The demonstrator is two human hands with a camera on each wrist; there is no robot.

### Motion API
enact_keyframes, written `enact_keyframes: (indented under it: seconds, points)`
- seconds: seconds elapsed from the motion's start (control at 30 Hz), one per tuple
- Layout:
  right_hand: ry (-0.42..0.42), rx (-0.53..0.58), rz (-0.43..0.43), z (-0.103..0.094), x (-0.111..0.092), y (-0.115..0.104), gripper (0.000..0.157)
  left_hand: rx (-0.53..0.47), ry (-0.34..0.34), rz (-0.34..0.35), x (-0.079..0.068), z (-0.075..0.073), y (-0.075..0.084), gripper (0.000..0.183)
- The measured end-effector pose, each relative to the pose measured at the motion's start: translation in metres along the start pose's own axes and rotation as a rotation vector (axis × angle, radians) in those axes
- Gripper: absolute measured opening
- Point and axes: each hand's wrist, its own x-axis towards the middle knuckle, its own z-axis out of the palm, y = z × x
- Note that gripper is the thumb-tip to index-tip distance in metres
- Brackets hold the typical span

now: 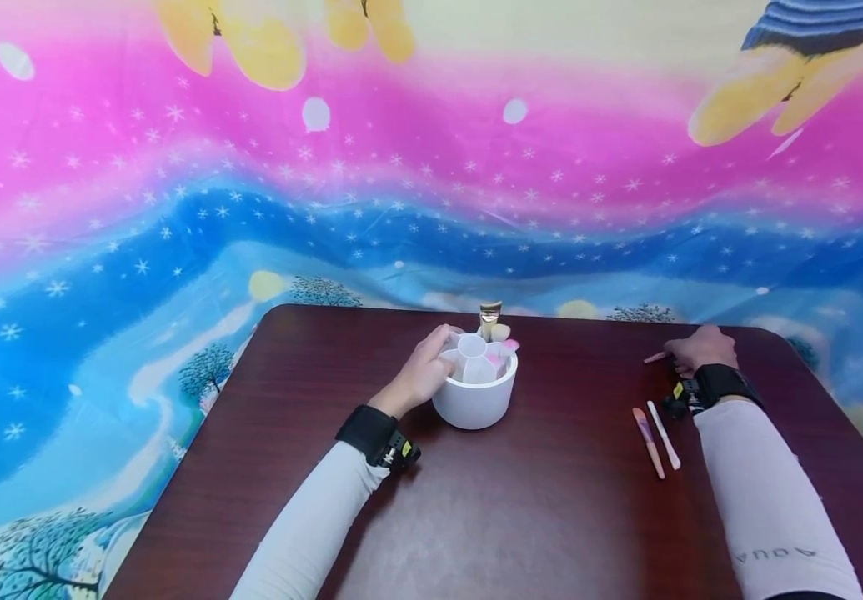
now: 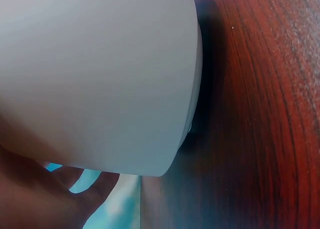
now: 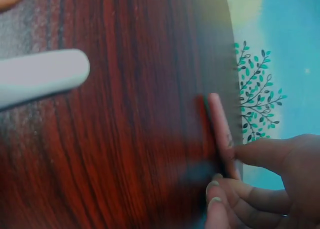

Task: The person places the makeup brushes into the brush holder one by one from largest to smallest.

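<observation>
A round white brush holder (image 1: 474,407) with inner compartments stands on the table, left of the middle. My left hand (image 1: 425,367) grips its left side at the rim; in the left wrist view the white wall (image 2: 100,79) fills much of the picture. Several makeup brushes (image 1: 490,317) stick out of its back and right compartments, one with a pink tip. Near the far right edge of the table, my right hand (image 1: 704,348) pinches a slim pink makeup brush (image 3: 220,121) between thumb and fingers. The brush lies low over the wood, its other end hidden by the hand.
Two more brushes, one pink-handled (image 1: 650,446) and one white (image 1: 664,435), lie side by side left of my right forearm. The dark wood table (image 1: 536,517) backs onto a colourful printed cloth (image 1: 431,200) beyond its far edge.
</observation>
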Motion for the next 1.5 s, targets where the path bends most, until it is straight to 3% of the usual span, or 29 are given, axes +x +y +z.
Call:
enact_keyframes:
  seconds: [0.27, 0.47, 0.63, 0.87, 1.13, 1.5]
  points:
    - [-0.096, -0.020, -0.091, -0.001, 0.002, 0.006, 0.039, 0.008, 0.011, -0.006, 0.001, 0.000, 0.001, 0.052]
    - [-0.085, -0.028, -0.146, -0.008, -0.004, 0.012, 0.040, 0.014, -0.006, -0.003, 0.001, 0.003, -0.001, 0.053]
    - [-0.023, -0.008, -0.257, -0.019, -0.008, 0.004, 0.039, 0.019, -0.005, 0.008, 0.001, 0.003, -0.002, 0.054]
    - [0.077, 0.070, -0.424, -0.040, -0.031, -0.040, 0.038, 0.024, 0.007, 0.000, 0.003, 0.001, 0.000, 0.052]
    - [0.191, 0.068, -0.563, -0.062, -0.086, -0.108, 0.041, 0.020, 0.025, 0.010, 0.002, 0.000, 0.002, 0.052]
    - [0.180, 0.216, -0.805, -0.050, -0.160, -0.168, 0.025, 0.017, 0.012, 0.002, -0.001, 0.001, 0.002, 0.053]
